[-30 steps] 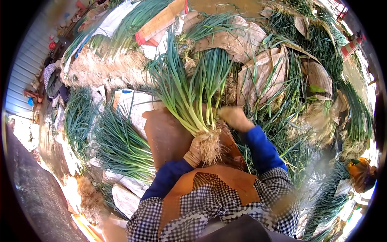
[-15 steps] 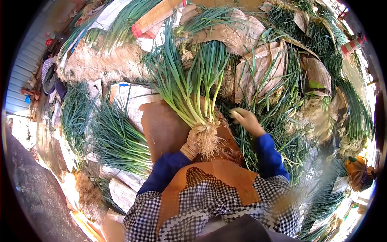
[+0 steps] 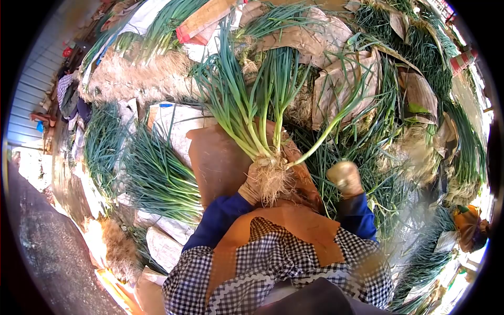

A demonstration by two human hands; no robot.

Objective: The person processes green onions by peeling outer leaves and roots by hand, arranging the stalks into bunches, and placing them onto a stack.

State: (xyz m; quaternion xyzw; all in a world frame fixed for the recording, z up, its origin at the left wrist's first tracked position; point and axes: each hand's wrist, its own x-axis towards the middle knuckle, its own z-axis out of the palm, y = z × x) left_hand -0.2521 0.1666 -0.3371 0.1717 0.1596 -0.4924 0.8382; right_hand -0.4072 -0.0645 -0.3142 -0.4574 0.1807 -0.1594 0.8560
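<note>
My left hand (image 3: 252, 188) is wrapped round the root end of a bunch of green onions (image 3: 244, 123). The leaves fan upward, and pale stringy roots hang down over my lap. One green onion (image 3: 328, 128) leans well out to the right of the bunch, its base still at the roots. My right hand (image 3: 345, 179) is held apart to the right of the bunch, above loose leaves, curled like a fist and slightly blurred. Whether anything sits inside those fingers is hidden. Beneath the bunch, a brown sheet (image 3: 218, 163) covers my lap.
A pile of green onions (image 3: 157, 173) lies on the left. Loose green leaves (image 3: 336, 149) lie on the right. Farther off are a bundle with pale roots (image 3: 139, 73), brown sacking (image 3: 344, 84) and a reddish wooden board (image 3: 207, 20).
My right hand has drawn down and right from beside the bunch, curling into a fist. One green onion has swung out to the right. My left hand keeps its hold.
</note>
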